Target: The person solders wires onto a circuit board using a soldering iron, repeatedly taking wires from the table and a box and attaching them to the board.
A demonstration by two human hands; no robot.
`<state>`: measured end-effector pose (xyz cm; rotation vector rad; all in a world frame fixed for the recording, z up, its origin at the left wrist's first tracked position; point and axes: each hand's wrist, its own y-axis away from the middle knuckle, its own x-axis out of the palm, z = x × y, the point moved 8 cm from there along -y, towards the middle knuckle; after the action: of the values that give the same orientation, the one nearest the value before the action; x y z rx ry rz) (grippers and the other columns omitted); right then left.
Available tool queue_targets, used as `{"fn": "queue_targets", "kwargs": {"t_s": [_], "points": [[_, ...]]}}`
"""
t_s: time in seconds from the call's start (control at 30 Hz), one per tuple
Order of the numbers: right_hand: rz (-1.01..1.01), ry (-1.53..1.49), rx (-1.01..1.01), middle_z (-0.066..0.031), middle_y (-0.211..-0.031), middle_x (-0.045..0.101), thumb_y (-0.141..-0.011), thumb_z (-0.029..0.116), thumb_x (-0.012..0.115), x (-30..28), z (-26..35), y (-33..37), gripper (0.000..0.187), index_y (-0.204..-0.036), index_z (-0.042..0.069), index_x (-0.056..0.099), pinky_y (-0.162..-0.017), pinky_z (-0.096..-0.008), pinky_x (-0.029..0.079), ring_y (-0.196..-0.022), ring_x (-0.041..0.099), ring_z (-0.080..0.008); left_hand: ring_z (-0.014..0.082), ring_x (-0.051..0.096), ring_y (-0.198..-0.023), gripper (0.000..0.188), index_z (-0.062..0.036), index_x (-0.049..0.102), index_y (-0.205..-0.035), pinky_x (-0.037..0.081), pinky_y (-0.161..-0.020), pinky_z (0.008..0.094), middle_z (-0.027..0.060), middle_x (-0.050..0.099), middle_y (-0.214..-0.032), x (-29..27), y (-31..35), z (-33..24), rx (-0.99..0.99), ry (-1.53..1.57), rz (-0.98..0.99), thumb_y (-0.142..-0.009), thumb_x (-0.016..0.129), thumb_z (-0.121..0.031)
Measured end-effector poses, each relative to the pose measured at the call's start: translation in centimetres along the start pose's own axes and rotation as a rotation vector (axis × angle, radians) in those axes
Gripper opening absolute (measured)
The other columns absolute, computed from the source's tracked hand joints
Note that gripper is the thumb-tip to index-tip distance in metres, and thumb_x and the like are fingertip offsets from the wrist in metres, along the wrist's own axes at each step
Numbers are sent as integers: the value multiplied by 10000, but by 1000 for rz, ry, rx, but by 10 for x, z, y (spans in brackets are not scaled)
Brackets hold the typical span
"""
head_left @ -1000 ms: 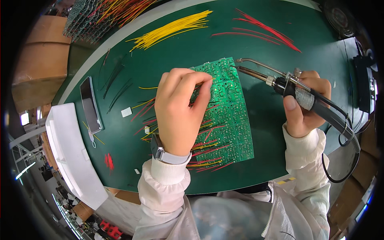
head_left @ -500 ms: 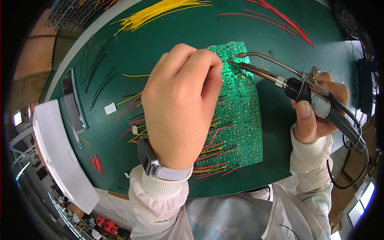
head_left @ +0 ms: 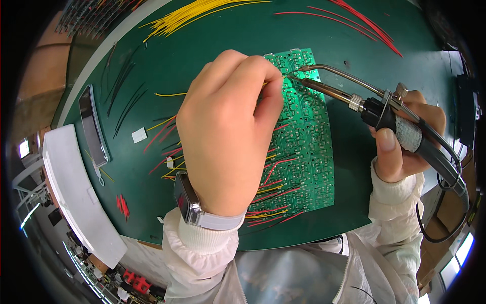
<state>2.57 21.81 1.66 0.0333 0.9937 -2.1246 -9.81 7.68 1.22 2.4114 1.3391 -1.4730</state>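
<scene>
A green circuit board panel [head_left: 309, 131] lies on the table, with red, yellow and black wires [head_left: 273, 195] along its left and lower parts. My left hand [head_left: 228, 121] is closed in a pinch over the panel's upper left, with a thin yellow wire [head_left: 265, 84] between its fingers, mostly hidden by the hand. In my right hand [head_left: 405, 137] is a soldering iron [head_left: 331, 91] with a curved metal feed tube [head_left: 344, 75] clamped to it. Its tip meets the panel, close to my left fingertips.
Bundles of yellow wires [head_left: 187, 17] and red wires [head_left: 362, 23] lie at the far side. Black wires [head_left: 124, 96], a phone [head_left: 93, 126] and a small white block [head_left: 139, 135] are to the left. Short red pieces [head_left: 122, 206] lie near a white tray [head_left: 76, 192]. The iron's cable [head_left: 422, 230] loops at right.
The iron's tip has shifted slightly left, towards my left fingertips. The panel has moved a little, its far end slightly farther away. Both hands keep their grip.
</scene>
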Motion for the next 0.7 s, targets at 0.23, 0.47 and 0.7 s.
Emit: {"fn": "queue_targets", "kwargs": {"t_s": [0.23,0.47,0.7], "points": [[39,55,-9,-113,-643,531,-743,277,721,1,2,-1,420,-848,-30,453,-477,-227,438,-561,521,-156,148,557,-594,116,7,575,-764,436,-559,234,64,565,-695,-1,-3,-3,-2,-52,28,-701,649,70],[0,-14,33,-124,-664,523,-740,277,726,1,-2,1,430,-840,-41,455,-465,-238,445,-553,517,-159,149,553,-593,110,11,568,-760,436,-565,234,66,562,-690,1,-5,-1,-18,-29,60,-705,645,69],[25,30,42,-122,-653,509,-732,281,724,2,0,-2,432,-826,-51,465,-459,-238,444,-543,519,-153,149,548,-594,116,12,558,-759,435,-569,235,69,552,-681,2,-8,-4,-16,-52,86,-698,634,75]]}}
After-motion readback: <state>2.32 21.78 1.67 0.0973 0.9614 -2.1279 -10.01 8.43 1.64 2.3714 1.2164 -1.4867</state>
